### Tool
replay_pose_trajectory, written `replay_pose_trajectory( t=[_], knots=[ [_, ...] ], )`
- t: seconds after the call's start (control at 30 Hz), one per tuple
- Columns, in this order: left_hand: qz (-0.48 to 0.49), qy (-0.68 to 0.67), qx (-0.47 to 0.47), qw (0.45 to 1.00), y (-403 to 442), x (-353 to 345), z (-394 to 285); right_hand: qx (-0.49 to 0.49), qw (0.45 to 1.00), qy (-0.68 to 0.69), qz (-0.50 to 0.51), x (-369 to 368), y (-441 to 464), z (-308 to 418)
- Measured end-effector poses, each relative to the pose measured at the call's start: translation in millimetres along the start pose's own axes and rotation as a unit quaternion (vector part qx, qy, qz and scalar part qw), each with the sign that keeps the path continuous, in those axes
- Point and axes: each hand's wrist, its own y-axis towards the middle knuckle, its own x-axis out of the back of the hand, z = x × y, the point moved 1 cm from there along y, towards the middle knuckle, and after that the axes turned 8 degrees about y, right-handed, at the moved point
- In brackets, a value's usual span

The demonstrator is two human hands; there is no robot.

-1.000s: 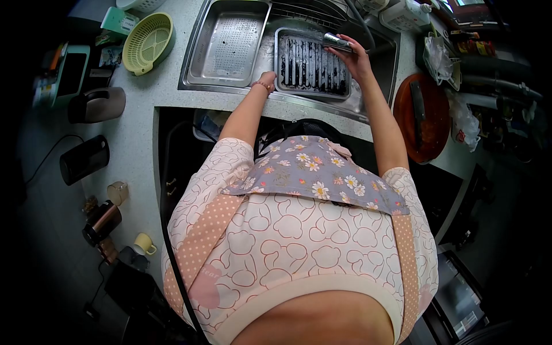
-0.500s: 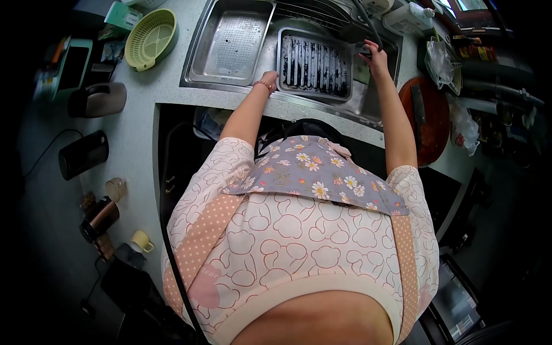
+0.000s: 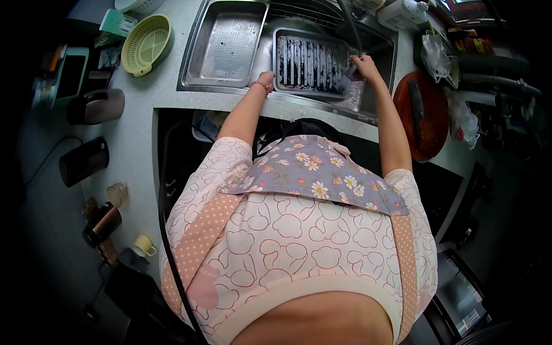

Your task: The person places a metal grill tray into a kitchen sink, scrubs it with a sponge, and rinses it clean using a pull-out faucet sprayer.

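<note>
My left hand (image 3: pixel 265 80) is closed on the left front edge of a ridged metal tray (image 3: pixel 310 63), which lies wet in the sink with dark patches between its ridges. At the tray's right side, my right hand (image 3: pixel 363 68) is closed round the faucet head (image 3: pixel 351 70), whose dark hose (image 3: pixel 352 29) runs upward. Water splashes on the sink floor (image 3: pixel 355 95) just below this hand. A perforated steel pan (image 3: pixel 225 49) rests at the left of the sink.
Right of the sink lies a round brown board (image 3: pixel 420 138) with a dark knife (image 3: pixel 417 100) on it. A green colander (image 3: pixel 146 46), a grey pitcher (image 3: pixel 96 106), a black kettle (image 3: pixel 84 161) and a yellow mug (image 3: pixel 144 245) stand on the left. Behind the tray is a wire rack (image 3: pixel 305 12).
My right hand has moved with the faucet head from above the tray's back right corner, out to the right, and then down beside its right edge. My left hand stays at the tray's edge.
</note>
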Motion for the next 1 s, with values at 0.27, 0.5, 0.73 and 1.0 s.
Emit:
replay_pose_trajectory(
  t=[0.27, 0.5, 0.73, 1.0],
  knots=[
    [0.025, -0.021, 0.031, 0.999, 8, 3, 3, 0.019, 0.997, -0.074, 0.004, -6, -7, 2],
    [0.006, -0.004, -0.024, 1.0, 3, 3, 5, 0.034, 0.953, -0.276, -0.119, -5, -8, 6],
    [0.019, -0.028, 0.052, 0.998, -9, 0, -7, 0.008, 0.985, 0.092, 0.147, -67, -22, -9],
    [0.041, -0.047, 0.023, 0.998, 60, -2, 20, -0.008, 0.896, 0.385, 0.221, -136, -25, 0]
  ],
)
